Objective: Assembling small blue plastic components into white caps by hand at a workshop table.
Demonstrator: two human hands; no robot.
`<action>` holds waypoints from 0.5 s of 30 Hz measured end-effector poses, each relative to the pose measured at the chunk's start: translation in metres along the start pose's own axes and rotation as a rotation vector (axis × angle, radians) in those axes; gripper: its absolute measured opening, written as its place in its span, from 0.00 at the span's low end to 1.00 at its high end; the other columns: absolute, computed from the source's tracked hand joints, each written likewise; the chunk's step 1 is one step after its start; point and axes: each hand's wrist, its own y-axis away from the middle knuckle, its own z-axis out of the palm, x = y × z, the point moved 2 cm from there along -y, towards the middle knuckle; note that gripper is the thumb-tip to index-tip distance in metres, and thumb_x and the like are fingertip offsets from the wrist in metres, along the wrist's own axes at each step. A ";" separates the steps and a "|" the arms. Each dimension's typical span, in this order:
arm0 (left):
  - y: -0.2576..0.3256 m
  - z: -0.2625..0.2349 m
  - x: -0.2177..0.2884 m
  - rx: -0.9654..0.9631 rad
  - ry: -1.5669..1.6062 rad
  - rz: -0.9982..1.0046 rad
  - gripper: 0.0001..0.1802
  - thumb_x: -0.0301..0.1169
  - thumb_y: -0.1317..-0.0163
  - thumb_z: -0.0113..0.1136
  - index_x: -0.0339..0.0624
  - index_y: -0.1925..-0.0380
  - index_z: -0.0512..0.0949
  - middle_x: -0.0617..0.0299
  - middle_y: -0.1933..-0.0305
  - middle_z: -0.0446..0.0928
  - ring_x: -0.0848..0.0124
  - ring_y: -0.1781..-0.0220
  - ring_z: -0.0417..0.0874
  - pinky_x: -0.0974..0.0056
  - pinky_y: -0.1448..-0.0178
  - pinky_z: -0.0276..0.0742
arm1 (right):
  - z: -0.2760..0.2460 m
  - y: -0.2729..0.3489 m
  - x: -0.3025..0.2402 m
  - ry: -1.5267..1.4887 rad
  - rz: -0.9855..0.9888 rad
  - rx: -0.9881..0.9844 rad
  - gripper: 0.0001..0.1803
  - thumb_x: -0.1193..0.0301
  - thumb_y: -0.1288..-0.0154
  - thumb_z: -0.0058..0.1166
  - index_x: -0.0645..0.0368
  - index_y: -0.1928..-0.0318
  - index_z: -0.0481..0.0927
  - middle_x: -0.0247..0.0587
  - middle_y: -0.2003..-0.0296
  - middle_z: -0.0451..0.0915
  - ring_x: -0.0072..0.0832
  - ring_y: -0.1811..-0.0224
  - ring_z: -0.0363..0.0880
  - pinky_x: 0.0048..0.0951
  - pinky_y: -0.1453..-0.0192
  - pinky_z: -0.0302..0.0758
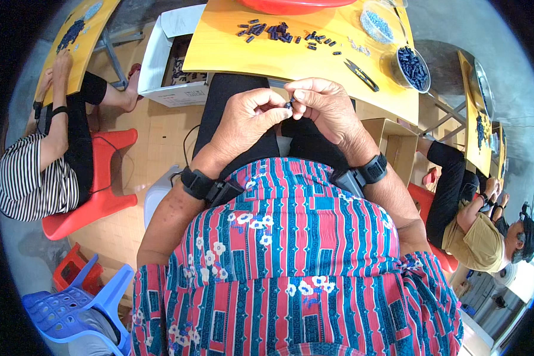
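My left hand (252, 117) and my right hand (326, 110) meet in front of my lap, just off the near edge of the yellow table (219, 50). Thumb and fingers of both are pinched together on a small dark piece (289, 105), mostly covered by the fingertips. Beyond them, small dark blue cylindrical pieces (282, 32) lie scattered across the tabletop. A pair of black thread snips (362, 75) rests to the right of these. Close by stands a clear round tub full of dark blue pieces (412, 68).
Another clear tub holds tiny light-blue parts (378, 26); a red basin (296, 5) sits at the far edge. Below the table are a white box (166, 89) at left and a cardboard box (391, 139) at right. People work at tables on both sides. A blue chair (110, 288) stands lower left.
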 end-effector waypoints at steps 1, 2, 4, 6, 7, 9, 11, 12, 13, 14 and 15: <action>0.000 0.000 0.001 -0.001 0.001 0.000 0.04 0.24 0.40 0.62 0.33 0.69 0.79 0.63 0.71 0.79 0.80 0.69 0.79 0.73 0.65 0.76 | -0.001 0.000 0.000 -0.002 0.000 -0.011 0.11 0.75 0.35 0.56 0.66 0.55 0.81 0.36 0.72 0.80 0.21 0.73 0.77 0.21 0.65 0.78; -0.001 0.000 0.002 -0.005 0.009 -0.008 0.04 0.24 0.40 0.62 0.33 0.69 0.79 0.63 0.71 0.79 0.80 0.69 0.79 0.73 0.65 0.76 | -0.002 -0.001 0.000 -0.002 0.001 -0.010 0.11 0.75 0.35 0.56 0.66 0.55 0.81 0.36 0.72 0.80 0.21 0.73 0.77 0.21 0.65 0.78; -0.001 0.000 0.003 -0.008 0.018 -0.015 0.04 0.24 0.40 0.62 0.33 0.69 0.79 0.63 0.72 0.79 0.79 0.70 0.79 0.73 0.65 0.76 | -0.002 -0.001 0.000 -0.004 0.005 -0.021 0.10 0.75 0.36 0.56 0.66 0.55 0.81 0.36 0.72 0.80 0.21 0.73 0.77 0.21 0.64 0.78; -0.001 -0.001 -0.001 -0.001 0.022 -0.010 0.05 0.24 0.41 0.63 0.33 0.69 0.79 0.63 0.71 0.79 0.79 0.70 0.79 0.72 0.65 0.76 | -0.002 -0.001 -0.001 0.005 0.008 -0.026 0.10 0.76 0.36 0.56 0.66 0.55 0.81 0.37 0.71 0.80 0.21 0.72 0.77 0.21 0.64 0.78; -0.001 -0.001 -0.003 0.000 0.022 -0.010 0.05 0.24 0.41 0.63 0.33 0.69 0.79 0.63 0.71 0.79 0.79 0.70 0.79 0.72 0.65 0.76 | -0.002 -0.001 -0.001 0.013 0.011 -0.031 0.10 0.76 0.36 0.56 0.66 0.55 0.81 0.37 0.71 0.81 0.21 0.72 0.77 0.21 0.64 0.78; -0.001 -0.002 -0.005 0.014 -0.053 0.027 0.05 0.24 0.41 0.63 0.33 0.69 0.79 0.63 0.71 0.79 0.80 0.70 0.79 0.72 0.66 0.76 | 0.000 0.000 -0.002 0.026 0.010 -0.017 0.10 0.76 0.36 0.56 0.66 0.55 0.81 0.37 0.71 0.81 0.21 0.72 0.77 0.22 0.64 0.78; -0.001 -0.002 -0.004 0.013 -0.030 0.026 0.05 0.24 0.41 0.63 0.33 0.69 0.79 0.63 0.72 0.79 0.80 0.70 0.79 0.73 0.66 0.76 | 0.000 0.001 -0.002 0.037 0.009 -0.001 0.10 0.77 0.36 0.56 0.66 0.55 0.81 0.37 0.70 0.81 0.21 0.72 0.77 0.22 0.63 0.78; -0.001 -0.002 -0.003 0.012 -0.009 0.026 0.05 0.24 0.42 0.63 0.33 0.69 0.79 0.63 0.72 0.79 0.80 0.70 0.78 0.73 0.66 0.75 | 0.001 0.001 -0.002 0.043 0.008 0.005 0.10 0.77 0.36 0.56 0.66 0.55 0.81 0.38 0.70 0.81 0.21 0.72 0.77 0.22 0.63 0.78; -0.001 -0.002 -0.003 0.013 -0.009 0.025 0.05 0.24 0.42 0.63 0.33 0.69 0.79 0.63 0.72 0.79 0.80 0.70 0.78 0.73 0.66 0.75 | 0.001 0.001 -0.002 0.048 0.006 0.012 0.10 0.77 0.36 0.56 0.66 0.55 0.81 0.38 0.70 0.81 0.22 0.72 0.78 0.22 0.63 0.78; 0.000 -0.002 -0.003 0.015 -0.003 0.023 0.05 0.25 0.42 0.64 0.33 0.69 0.79 0.64 0.72 0.79 0.80 0.70 0.78 0.73 0.66 0.75 | 0.001 0.001 -0.002 0.048 0.007 0.011 0.10 0.77 0.36 0.56 0.66 0.55 0.81 0.38 0.70 0.81 0.22 0.72 0.78 0.22 0.63 0.78; 0.000 -0.002 -0.003 0.017 0.004 0.020 0.05 0.25 0.42 0.64 0.34 0.69 0.79 0.64 0.72 0.79 0.80 0.70 0.78 0.73 0.65 0.75 | 0.000 0.002 -0.002 0.049 0.004 0.013 0.10 0.77 0.36 0.56 0.66 0.55 0.81 0.39 0.69 0.81 0.22 0.71 0.78 0.22 0.63 0.78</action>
